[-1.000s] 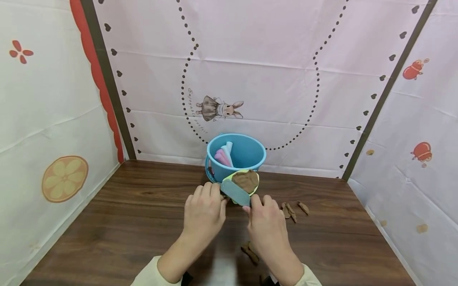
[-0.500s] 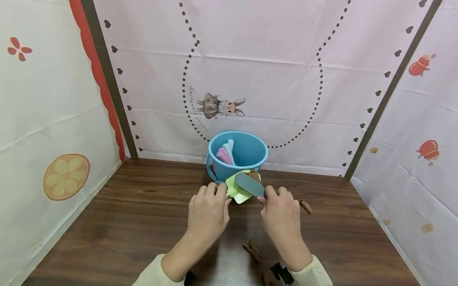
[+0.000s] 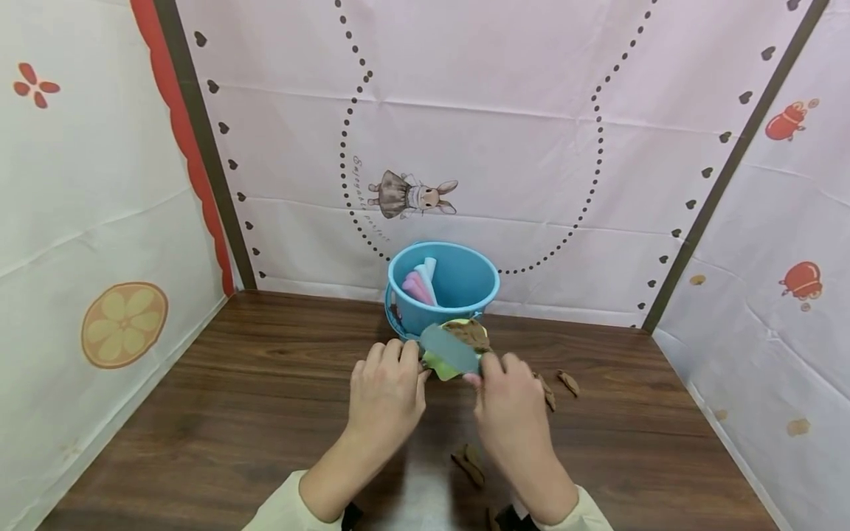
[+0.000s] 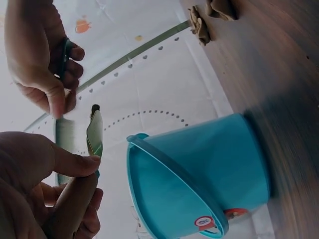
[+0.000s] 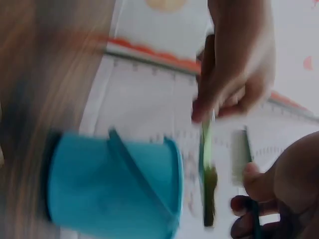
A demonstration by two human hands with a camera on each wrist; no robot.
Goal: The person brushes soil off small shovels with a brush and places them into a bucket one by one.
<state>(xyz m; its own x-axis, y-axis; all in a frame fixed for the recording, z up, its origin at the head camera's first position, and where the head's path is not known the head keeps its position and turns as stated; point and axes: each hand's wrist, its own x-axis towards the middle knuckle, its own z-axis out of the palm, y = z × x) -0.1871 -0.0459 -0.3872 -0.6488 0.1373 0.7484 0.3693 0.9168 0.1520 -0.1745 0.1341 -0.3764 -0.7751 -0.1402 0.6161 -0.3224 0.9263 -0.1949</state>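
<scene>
My left hand [image 3: 385, 387] grips the brown handle [image 4: 75, 201] of a small shovel with a light green blade [image 3: 441, 370]. On the blade's far part lies a brown, clay-like mass [image 3: 473, 334] with a rough surface. My right hand [image 3: 511, 405] holds a brush [image 3: 450, 349] by its dark handle, the flat grey-green back facing up. Pale bristles [image 5: 240, 154] show blurred in the right wrist view, on the side toward the shovel. The brush lies across the shovel in the head view; whether its bristles touch the mass cannot be told.
Just beyond the shovel a blue bucket [image 3: 425, 316] stands against the back cloth, with pink [image 3: 417, 287] and light blue pieces inside. Curled brown scraps lie on the wooden table, one [image 3: 568, 383] at the right and another [image 3: 469, 465] near the front. Printed cloth walls close three sides.
The brush moved right across the shovel, then back left. The brown mass, smooth and rounded earlier, now looks rough. My left hand has barely shifted.
</scene>
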